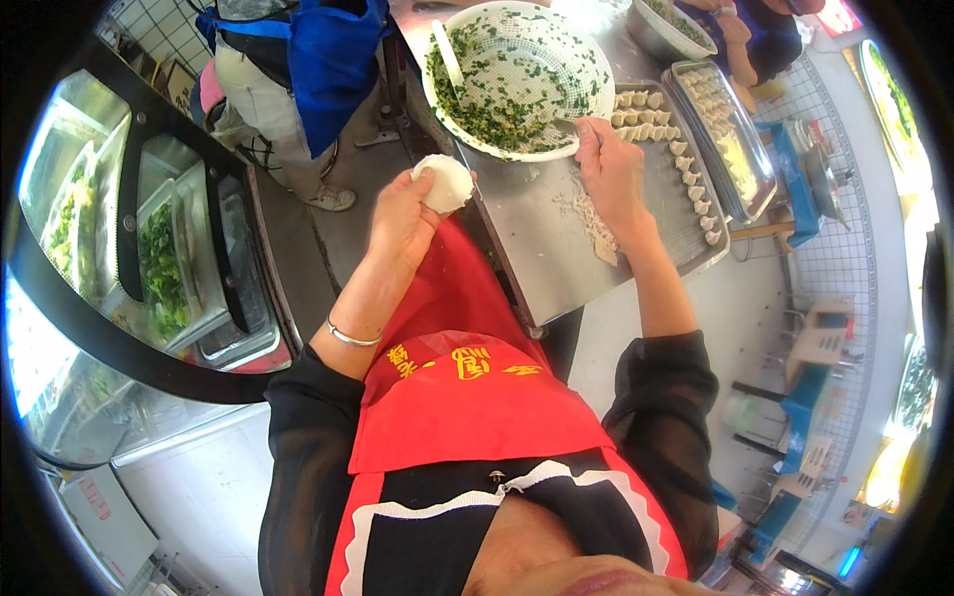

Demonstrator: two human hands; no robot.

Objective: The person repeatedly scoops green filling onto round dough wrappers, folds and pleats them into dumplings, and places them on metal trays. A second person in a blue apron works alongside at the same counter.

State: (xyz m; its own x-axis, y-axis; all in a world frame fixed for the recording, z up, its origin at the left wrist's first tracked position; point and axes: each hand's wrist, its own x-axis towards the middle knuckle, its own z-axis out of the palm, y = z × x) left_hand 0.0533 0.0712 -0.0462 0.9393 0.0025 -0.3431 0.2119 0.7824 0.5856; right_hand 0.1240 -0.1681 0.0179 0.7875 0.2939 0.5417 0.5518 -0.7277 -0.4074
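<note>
A round white dough wrapper (449,185) lies flat across the fingers of my left hand (406,216), with the thumb resting on its edge. My right hand (611,167) grips a thin utensil (568,126), whose far end dips into the filling at the near rim of the bowl. That large white perforated bowl (605,74) contains chopped green filling (484,112). A white-handled tool (447,56) leans on the bowl's left side. Just right of my right hand is a metal tray (659,216) with rows of folded dumplings (642,118).
Dough scraps (589,223) lie on the steel table (522,246). Stacked trays (760,179) and a metal bowl (682,41) stand farther right. One person in a blue apron (332,67) is at upper left, another person (768,37) at upper right. A glass display case (160,246) borders the left.
</note>
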